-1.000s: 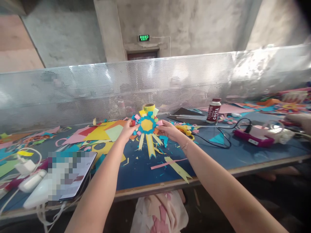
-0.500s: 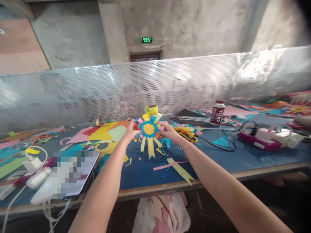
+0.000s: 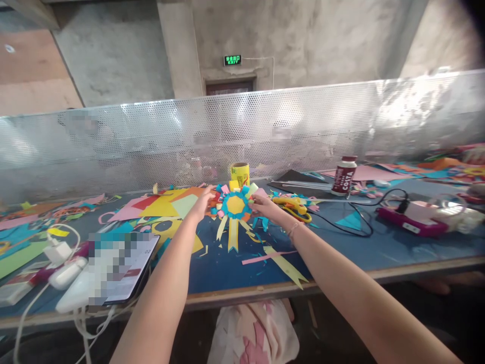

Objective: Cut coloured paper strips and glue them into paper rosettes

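Note:
A paper rosette (image 3: 235, 205) with a yellow centre, a blue ruffled ring, multicoloured loops and pale yellow ribbon tails is between my hands over the blue table. My left hand (image 3: 201, 203) is at its left edge, fingers apart and curved beside the loops. At the right edge is my right hand (image 3: 264, 206), its fingers parted and close to the pink and green loops. Both hands look loosened around the rosette; light fingertip contact cannot be ruled out. Behind it stands a yellow tape roll (image 3: 240, 174). Yellow-handled scissors (image 3: 293, 207) lie right of my right hand.
Coloured paper sheets (image 3: 161, 205) and scraps cover the left and middle. A phone (image 3: 132, 270) and white cables are at front left. A Costa bottle (image 3: 344, 176), a power strip (image 3: 411, 222) and black cable occupy the right. A perforated metal screen (image 3: 151, 136) runs behind.
The rosette has dropped slightly between my hands, and its tails have swung a little to the left. My fingers have loosened from its edges. The view has shifted slightly.

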Demonstrator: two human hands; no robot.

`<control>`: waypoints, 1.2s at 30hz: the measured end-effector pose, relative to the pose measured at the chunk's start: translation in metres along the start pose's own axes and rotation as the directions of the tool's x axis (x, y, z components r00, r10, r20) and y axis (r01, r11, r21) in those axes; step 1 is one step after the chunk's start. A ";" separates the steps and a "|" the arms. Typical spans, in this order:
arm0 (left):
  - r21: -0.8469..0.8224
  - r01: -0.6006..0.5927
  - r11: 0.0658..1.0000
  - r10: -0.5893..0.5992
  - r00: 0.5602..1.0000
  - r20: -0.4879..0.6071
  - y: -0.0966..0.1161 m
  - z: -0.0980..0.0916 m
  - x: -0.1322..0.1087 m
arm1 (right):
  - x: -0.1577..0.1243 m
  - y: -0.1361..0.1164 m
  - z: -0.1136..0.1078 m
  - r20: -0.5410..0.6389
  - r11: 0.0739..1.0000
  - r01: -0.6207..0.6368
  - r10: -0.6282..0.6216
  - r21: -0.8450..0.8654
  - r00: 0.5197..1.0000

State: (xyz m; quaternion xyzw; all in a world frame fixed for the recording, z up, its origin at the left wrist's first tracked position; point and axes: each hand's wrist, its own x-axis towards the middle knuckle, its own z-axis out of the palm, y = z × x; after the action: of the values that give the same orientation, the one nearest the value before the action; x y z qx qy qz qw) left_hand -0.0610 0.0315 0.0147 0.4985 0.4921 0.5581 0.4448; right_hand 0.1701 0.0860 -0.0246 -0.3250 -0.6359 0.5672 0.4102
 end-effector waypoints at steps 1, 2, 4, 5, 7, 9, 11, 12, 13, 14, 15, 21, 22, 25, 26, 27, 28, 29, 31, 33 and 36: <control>-0.014 0.018 1.000 -0.018 1.000 0.002 0.001 0.000 0.000 | 0.001 0.000 0.000 -0.006 1.000 -0.002 0.002 0.002 1.000; -0.020 0.028 0.999 -0.028 1.000 0.003 0.001 0.000 0.000 | 0.001 0.001 0.000 -0.009 1.000 -0.004 0.004 0.008 1.000; -0.012 0.023 1.000 -0.023 1.000 0.009 0.000 0.000 0.001 | 0.001 0.000 0.000 -0.008 1.000 -0.004 0.004 0.024 1.000; 0.000 0.014 1.000 -0.014 1.000 0.010 -0.001 0.000 0.001 | 0.001 0.000 0.000 -0.008 0.999 -0.005 0.006 0.034 1.000; 0.031 -0.002 1.000 0.002 1.000 0.001 -0.003 -0.001 0.001 | 0.000 -0.001 -0.001 -0.006 0.998 -0.009 0.010 0.054 1.000; 0.068 -0.023 0.997 0.024 1.000 -0.020 -0.004 -0.001 0.001 | -0.001 -0.003 0.000 -0.011 0.998 -0.014 0.015 0.069 1.000; 0.089 -0.047 0.995 0.051 0.998 -0.042 -0.005 0.000 0.001 | -0.001 -0.005 0.000 -0.028 0.996 -0.018 0.020 0.082 0.999; 0.093 -0.062 0.994 0.067 0.996 -0.053 -0.005 0.000 0.000 | -0.001 -0.006 0.000 -0.042 0.996 -0.021 0.025 0.088 0.999; 0.094 -0.079 0.992 0.085 0.994 -0.067 -0.005 0.001 0.000 | -0.001 -0.007 0.000 -0.059 0.995 -0.027 0.033 0.095 0.998; 0.095 -0.094 0.991 0.102 0.991 -0.082 -0.005 0.001 -0.001 | -0.001 -0.008 0.000 -0.073 0.994 -0.036 0.043 0.106 0.996; 0.100 -0.105 0.989 0.115 0.989 -0.095 -0.004 0.002 -0.001 | -0.001 -0.008 0.001 -0.081 0.992 -0.047 0.057 0.119 0.995; 0.135 -0.138 0.981 0.155 0.980 -0.123 -0.006 0.002 0.002 | -0.002 -0.009 0.002 -0.062 0.987 -0.076 0.085 0.144 0.994; 0.141 -0.143 0.980 0.160 0.979 -0.123 -0.007 0.001 0.003 | -0.001 -0.009 0.002 -0.051 0.989 -0.069 0.076 0.131 0.996; 0.155 -0.144 0.977 0.163 0.980 -0.115 -0.012 -0.001 0.008 | 0.000 -0.005 0.002 -0.020 0.994 -0.039 0.041 0.105 0.999; 0.152 -0.143 0.978 0.160 0.981 -0.107 -0.014 -0.001 0.009 | 0.001 -0.003 0.002 -0.019 0.995 -0.027 0.029 0.100 0.999; 0.146 -0.140 0.979 0.155 0.983 -0.098 -0.016 -0.002 0.011 | 0.001 -0.001 0.002 -0.016 0.995 -0.018 0.020 0.096 1.000; 0.141 -0.138 0.980 0.152 0.984 -0.091 -0.017 -0.003 0.012 | 0.002 0.001 0.001 -0.011 0.996 -0.013 0.014 0.091 1.000; 0.138 -0.139 0.981 0.151 0.985 -0.085 -0.018 -0.003 0.013 | 0.003 0.002 0.001 -0.006 0.996 -0.011 0.011 0.087 1.000; 0.135 -0.144 0.980 0.156 0.985 -0.077 -0.021 -0.005 0.014 | 0.003 0.003 0.001 0.007 0.996 -0.016 0.016 0.087 1.000; 0.143 -0.144 0.979 0.157 0.984 -0.080 -0.023 -0.006 0.015 | 0.002 0.002 0.002 0.016 0.995 -0.024 0.023 0.102 1.000; 0.146 -0.111 0.983 0.125 0.989 -0.085 -0.024 -0.005 0.016 | -0.003 -0.005 0.005 0.062 0.991 -0.031 0.022 0.131 0.998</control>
State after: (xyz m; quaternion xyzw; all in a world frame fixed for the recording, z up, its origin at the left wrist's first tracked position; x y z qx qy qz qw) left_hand -0.0676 0.0493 -0.0074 0.5304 0.5202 0.5700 0.3510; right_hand 0.1676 0.0804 -0.0202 -0.2883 -0.6048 0.6230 0.4038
